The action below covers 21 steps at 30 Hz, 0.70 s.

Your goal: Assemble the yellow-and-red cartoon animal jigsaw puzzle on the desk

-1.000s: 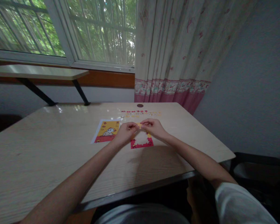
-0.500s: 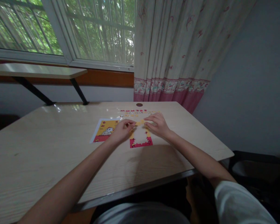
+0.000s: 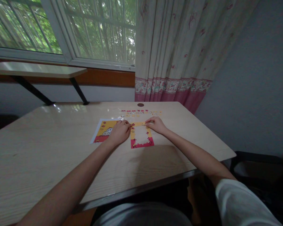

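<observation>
A jigsaw frame point(image 3: 141, 143), yellow at the top and red at the bottom with a bare middle, lies flat on the wooden table point(image 3: 49, 150). My left hand point(image 3: 119, 131) rests curled at the frame's upper left corner, fingertips pinched on the top edge. My right hand point(image 3: 157, 124) pinches the frame's upper right corner. Left of the frame lies a reference picture point(image 3: 102, 133), yellow and red with a white cartoon animal, partly covered by my left hand. Several loose puzzle pieces point(image 3: 140, 113) are spread beyond the frame.
A round brown grommet point(image 3: 140, 104) sits at the table's far edge. A window with a shelf on brackets point(image 3: 37, 70) is at the back left, a floral curtain point(image 3: 179, 50) at the back, a grey wall on the right. The table's right edge is close to my right arm.
Both hands, which held a small yellow piece together above the frame, have come down and apart to the frame's top edge. The yellow top border now shows complete.
</observation>
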Each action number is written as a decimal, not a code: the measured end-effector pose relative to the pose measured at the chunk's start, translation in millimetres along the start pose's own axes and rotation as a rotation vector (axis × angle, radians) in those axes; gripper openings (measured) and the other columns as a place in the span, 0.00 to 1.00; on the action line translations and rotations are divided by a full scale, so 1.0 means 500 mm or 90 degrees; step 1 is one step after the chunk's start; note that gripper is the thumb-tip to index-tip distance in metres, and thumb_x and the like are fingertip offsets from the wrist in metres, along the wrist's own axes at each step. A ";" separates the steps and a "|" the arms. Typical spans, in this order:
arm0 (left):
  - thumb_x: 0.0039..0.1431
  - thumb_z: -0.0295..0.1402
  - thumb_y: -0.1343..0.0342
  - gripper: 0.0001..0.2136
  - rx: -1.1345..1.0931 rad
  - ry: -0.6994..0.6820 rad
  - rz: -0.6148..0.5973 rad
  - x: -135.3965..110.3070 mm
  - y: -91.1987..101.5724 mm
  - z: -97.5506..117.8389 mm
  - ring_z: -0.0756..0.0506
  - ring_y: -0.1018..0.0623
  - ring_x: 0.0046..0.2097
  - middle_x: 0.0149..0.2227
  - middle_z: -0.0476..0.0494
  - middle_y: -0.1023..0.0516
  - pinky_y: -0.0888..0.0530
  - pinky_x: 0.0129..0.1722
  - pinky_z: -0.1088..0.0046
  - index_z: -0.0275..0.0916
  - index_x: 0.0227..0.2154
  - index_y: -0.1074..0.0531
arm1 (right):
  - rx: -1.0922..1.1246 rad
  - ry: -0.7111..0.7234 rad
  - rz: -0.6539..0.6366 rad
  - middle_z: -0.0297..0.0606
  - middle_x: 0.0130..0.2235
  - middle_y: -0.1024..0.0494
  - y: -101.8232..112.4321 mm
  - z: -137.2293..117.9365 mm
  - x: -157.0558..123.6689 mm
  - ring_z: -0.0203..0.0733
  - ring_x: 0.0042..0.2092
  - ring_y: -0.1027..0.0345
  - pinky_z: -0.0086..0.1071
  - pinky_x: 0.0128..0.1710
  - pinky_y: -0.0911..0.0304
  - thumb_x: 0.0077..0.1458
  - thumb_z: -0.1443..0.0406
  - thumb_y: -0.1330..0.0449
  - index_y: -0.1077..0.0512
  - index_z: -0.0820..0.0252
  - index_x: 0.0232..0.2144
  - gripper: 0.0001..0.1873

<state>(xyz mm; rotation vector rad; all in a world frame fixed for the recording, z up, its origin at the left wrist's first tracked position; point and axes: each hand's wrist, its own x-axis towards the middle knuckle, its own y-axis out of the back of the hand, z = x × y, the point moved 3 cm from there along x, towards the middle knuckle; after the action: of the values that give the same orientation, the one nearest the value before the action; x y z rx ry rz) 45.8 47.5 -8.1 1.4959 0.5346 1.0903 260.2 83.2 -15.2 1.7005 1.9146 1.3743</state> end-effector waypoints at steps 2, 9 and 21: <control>0.61 0.32 0.57 0.16 0.007 0.001 -0.006 0.000 0.001 0.002 0.39 0.30 0.44 0.41 0.36 0.26 0.32 0.44 0.61 0.36 0.42 0.25 | -0.007 -0.012 -0.016 0.36 0.35 0.21 -0.007 0.005 0.003 0.39 0.39 0.30 0.33 0.43 0.41 0.48 0.64 0.36 0.22 0.57 0.32 0.06; 0.61 0.32 0.58 0.17 0.023 0.008 -0.016 0.000 0.007 0.006 0.39 0.31 0.44 0.42 0.36 0.26 0.33 0.44 0.61 0.36 0.42 0.25 | -0.060 -0.030 -0.032 0.36 0.38 0.21 -0.014 0.011 0.005 0.40 0.41 0.31 0.35 0.46 0.41 0.48 0.62 0.37 0.22 0.54 0.34 0.08; 0.61 0.33 0.58 0.17 0.010 0.019 -0.015 0.000 0.008 0.009 0.38 0.31 0.43 0.41 0.37 0.25 0.33 0.44 0.60 0.37 0.41 0.24 | -0.119 0.025 -0.022 0.37 0.36 0.21 -0.027 -0.010 0.007 0.42 0.41 0.32 0.37 0.46 0.44 0.52 0.61 0.39 0.22 0.54 0.33 0.07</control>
<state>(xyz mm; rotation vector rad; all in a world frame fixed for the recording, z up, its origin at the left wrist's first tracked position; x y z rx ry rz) 48.7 43.9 -3.8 1.4852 0.5820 1.0938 247.2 85.6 -21.3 1.5569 1.7650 1.5307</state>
